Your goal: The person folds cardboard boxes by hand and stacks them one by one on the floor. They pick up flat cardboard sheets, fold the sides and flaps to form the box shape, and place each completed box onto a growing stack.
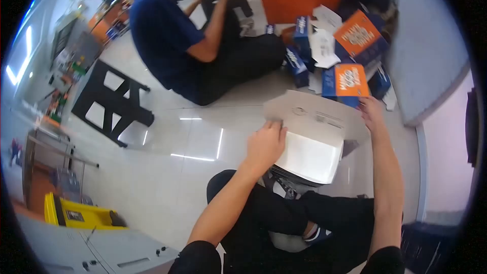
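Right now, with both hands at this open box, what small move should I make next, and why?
Perhaps ease the printed panel toward you, over the box: the box stands open with its pale inside showing, and your left hand and right hand are at opposite sides of that panel.

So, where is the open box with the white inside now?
In the head view, the open box is right of centre, between the left hand and right hand, with an orange-and-blue box just beyond its raised flap.
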`<state>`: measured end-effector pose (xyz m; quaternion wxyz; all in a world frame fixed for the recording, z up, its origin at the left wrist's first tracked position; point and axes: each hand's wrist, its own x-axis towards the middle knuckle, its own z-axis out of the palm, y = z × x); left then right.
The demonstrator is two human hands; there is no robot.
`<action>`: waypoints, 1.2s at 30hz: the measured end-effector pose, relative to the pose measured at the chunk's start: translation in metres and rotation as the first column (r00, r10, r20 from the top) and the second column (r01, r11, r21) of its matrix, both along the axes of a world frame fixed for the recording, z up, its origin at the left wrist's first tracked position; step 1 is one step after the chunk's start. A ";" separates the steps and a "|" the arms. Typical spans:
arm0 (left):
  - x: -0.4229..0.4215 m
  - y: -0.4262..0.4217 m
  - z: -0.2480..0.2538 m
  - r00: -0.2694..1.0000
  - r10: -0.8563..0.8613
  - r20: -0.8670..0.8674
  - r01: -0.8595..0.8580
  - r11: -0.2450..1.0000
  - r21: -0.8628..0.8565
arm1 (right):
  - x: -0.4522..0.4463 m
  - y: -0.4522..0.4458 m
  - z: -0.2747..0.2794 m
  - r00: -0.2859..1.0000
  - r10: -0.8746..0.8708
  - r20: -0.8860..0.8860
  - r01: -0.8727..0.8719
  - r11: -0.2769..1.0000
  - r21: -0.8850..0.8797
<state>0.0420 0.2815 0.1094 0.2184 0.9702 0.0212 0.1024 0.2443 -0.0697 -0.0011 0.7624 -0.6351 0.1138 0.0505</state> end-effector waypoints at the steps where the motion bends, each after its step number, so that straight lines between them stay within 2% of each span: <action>1: -0.001 0.000 -0.001 0.997 -0.010 0.076 0.013 0.999 -0.036 | -0.004 -0.004 0.013 0.998 -0.019 0.062 0.019 1.000 -0.005; 4: -0.014 -0.007 0.011 0.978 0.005 0.210 0.013 0.996 -0.087 | -0.017 -0.055 0.068 0.976 -0.069 0.208 0.072 0.997 -0.010; 5: -0.020 -0.012 0.015 0.965 0.009 0.260 0.015 0.996 -0.090 | -0.034 -0.057 0.098 0.956 -0.144 0.255 0.147 0.989 0.010; 6: -0.027 -0.021 0.021 0.947 -0.052 0.318 0.095 0.988 -0.122 | -0.058 -0.057 0.134 0.928 -0.226 0.296 0.225 0.974 0.038; 7: -0.036 -0.034 0.027 0.920 -0.110 0.377 0.177 0.973 -0.148 | -0.080 -0.065 0.158 0.913 -0.206 0.353 0.197 0.978 0.061; 9: -0.056 -0.061 0.051 0.851 -0.284 0.442 0.426 0.866 -0.262 | -0.139 -0.057 0.214 0.887 -0.171 0.430 0.133 0.984 0.117; 10: -0.063 -0.076 0.062 0.797 -0.339 0.500 0.505 0.828 -0.243 | -0.170 -0.044 0.236 0.881 -0.152 0.448 0.095 0.984 0.148; 11: -0.069 -0.091 0.072 0.739 -0.388 0.551 0.578 0.785 -0.222 | -0.189 -0.050 0.239 0.872 -0.166 0.461 0.109 0.983 0.147; 12: -0.074 -0.102 0.085 0.739 -0.377 0.558 0.574 0.787 -0.229 | -0.205 -0.055 0.241 0.863 -0.178 0.473 0.122 0.982 0.147; 14: -0.079 -0.120 0.103 0.649 -0.374 0.662 0.649 0.726 -0.226 | -0.247 -0.027 0.250 0.802 -0.280 0.527 0.235 0.960 0.151; 15: -0.078 -0.125 0.105 0.646 -0.367 0.670 0.646 0.729 -0.224 | -0.264 -0.004 0.256 0.800 -0.272 0.535 0.228 0.962 0.149; 18: -0.081 -0.125 0.109 0.591 -0.360 0.722 0.619 0.777 -0.120 | -0.309 0.050 0.268 0.754 -0.188 0.630 0.129 0.982 0.139; 19: -0.079 -0.118 0.105 0.596 -0.365 0.715 0.620 0.775 -0.121 | -0.317 0.058 0.272 0.786 -0.043 0.617 -0.015 0.996 0.088; 20: -0.078 -0.109 0.098 0.604 -0.294 0.740 0.627 0.749 -0.215 | -0.323 0.061 0.272 0.797 0.104 0.594 -0.157 0.987 0.038; 21: -0.078 -0.100 0.095 0.619 -0.220 0.754 0.633 0.708 -0.314 | -0.322 0.061 0.272 0.809 0.097 0.580 -0.144 0.989 0.036; 22: -0.078 -0.086 0.103 0.682 -0.140 0.718 0.595 0.677 -0.433 | -0.317 0.060 0.268 0.604 0.189 0.774 -0.139 0.982 -0.131; 23: -0.078 -0.070 0.111 0.751 -0.070 0.657 0.546 0.626 -0.557 | -0.315 0.054 0.262 0.370 0.308 0.877 -0.083 0.951 -0.299; 24: -0.078 -0.057 0.113 0.839 0.021 0.544 0.421 0.608 -0.673 | -0.313 0.032 0.250 0.270 0.357 0.894 0.196 0.889 -0.414; 25: -0.063 -0.037 0.099 0.848 0.031 0.529 0.416 0.579 -0.701 | -0.310 0.013 0.235 0.264 0.353 0.898 0.374 0.820 -0.433; 26: -0.059 -0.023 0.102 0.876 0.057 0.479 0.420 0.401 -0.814 | -0.306 0.001 0.220 0.243 0.362 0.900 0.539 0.721 -0.436; 27: -0.047 -0.015 0.103 0.834 0.094 0.543 0.475 0.379 -0.794 | -0.302 0.015 0.210 0.372 0.193 0.908 0.373 0.864 -0.336; 28: -0.040 -0.008 0.103 0.867 0.073 0.493 0.465 0.240 -0.852 | -0.299 0.027 0.205 0.543 0.163 0.824 0.186 0.933 -0.307; 29: -0.035 -0.006 0.102 0.895 0.045 0.443 0.437 0.105 -0.893 | -0.296 0.034 0.201 0.681 0.213 0.701 0.039 0.945 -0.325; 30: -0.028 -0.008 0.099 0.898 0.030 0.439 0.435 0.096 -0.895 | -0.292 0.043 0.197 0.735 0.258 0.627 -0.073 0.950 -0.304; 31: -0.020 -0.009 0.095 0.913 -0.003 0.408 0.407 0.047 -0.912 | -0.281 0.045 0.190 0.738 0.241 0.630 -0.056 0.953 -0.299; 32: -0.011 -0.010 0.091 0.926 -0.037 0.376 0.376 0.002 -0.926 | -0.268 0.047 0.183 0.705 0.320 0.633 -0.109 0.931 -0.349; 33: -0.004 -0.013 0.086 0.925 -0.050 0.376 0.377 0.002 -0.926 | -0.257 0.048 0.177 0.668 0.400 0.627 -0.162 0.901 -0.402; 36: 0.012 -0.018 0.064 0.929 -0.148 0.338 0.349 0.054 -0.935 | -0.238 0.057 0.172 0.723 0.434 0.538 -0.206 0.878 -0.431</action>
